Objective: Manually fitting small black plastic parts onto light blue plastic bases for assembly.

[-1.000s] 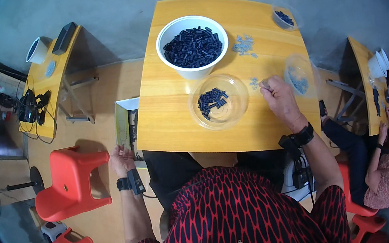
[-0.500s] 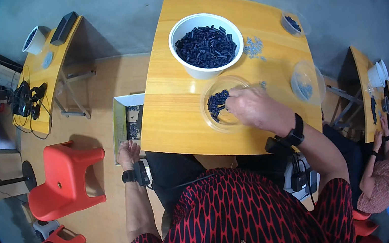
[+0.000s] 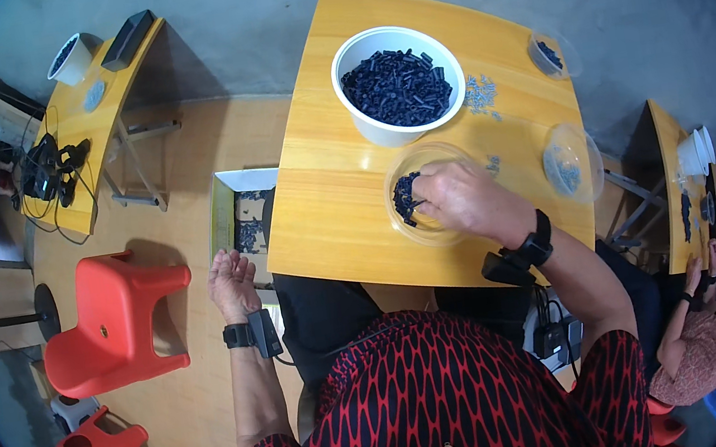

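My right hand [image 3: 466,197] reaches into a shallow clear plastic bowl [image 3: 433,237] near the middle of the table. Its fingers are pinched together at a small heap of short black tube pieces [image 3: 405,198]; the fingertips are partly hidden behind the hand. Out to the left, past the table edge, my left hand [image 3: 233,285] hangs beside a cardboard box [image 3: 219,208], its fingers loosely bent with nothing visible in them. Black pieces lie on the box's bottom. Beyond the bowl stands a white tub [image 3: 359,116] full of black tube pieces [image 3: 398,88].
Small grey parts [image 3: 481,95] lie right of the tub. Two clear containers, one with grey parts [image 3: 565,171], one with black pieces [image 3: 548,55], line the table's right edge. A red stool [image 3: 103,328] stands left. Another person [image 3: 692,350] sits at a right-hand table.
My left hand has drawn back from the box's near edge toward me, fingers loosened. My right hand stays in the bowl, lower over the black pieces. The view has shifted slightly.
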{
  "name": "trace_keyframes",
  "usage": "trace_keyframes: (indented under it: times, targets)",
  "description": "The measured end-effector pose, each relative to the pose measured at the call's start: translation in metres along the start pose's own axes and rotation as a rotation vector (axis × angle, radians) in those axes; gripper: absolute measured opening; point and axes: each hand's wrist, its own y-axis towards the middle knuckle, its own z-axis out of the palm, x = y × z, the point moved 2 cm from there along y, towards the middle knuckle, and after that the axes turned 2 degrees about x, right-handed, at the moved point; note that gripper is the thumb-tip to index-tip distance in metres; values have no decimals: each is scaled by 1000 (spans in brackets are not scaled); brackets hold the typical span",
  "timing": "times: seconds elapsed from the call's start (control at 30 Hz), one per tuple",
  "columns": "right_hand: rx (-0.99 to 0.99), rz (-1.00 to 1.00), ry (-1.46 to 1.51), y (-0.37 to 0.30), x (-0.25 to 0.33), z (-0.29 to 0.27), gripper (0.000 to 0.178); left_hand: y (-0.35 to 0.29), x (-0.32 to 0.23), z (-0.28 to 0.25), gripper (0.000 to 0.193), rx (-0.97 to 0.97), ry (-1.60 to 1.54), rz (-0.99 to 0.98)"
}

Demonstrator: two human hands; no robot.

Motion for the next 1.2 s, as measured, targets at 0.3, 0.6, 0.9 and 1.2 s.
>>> trace_keyframes:
  times: [0.3,0.6,0.9,1.2]
  targets:
    - [55,-42,39,-5,5,-8,7,-45,-43,40,25,107,75,399]
    - [-185,-68,146,-51,52,-45,9,-190,-27,150,17,948,458,281]
    - [-143,14,321,-98,57,-22,10,-214,27,163,13,1216,490,-87]
    - [-570,422,365,-116,-64,5,11,-212,30,150,12,1176,558,-131]
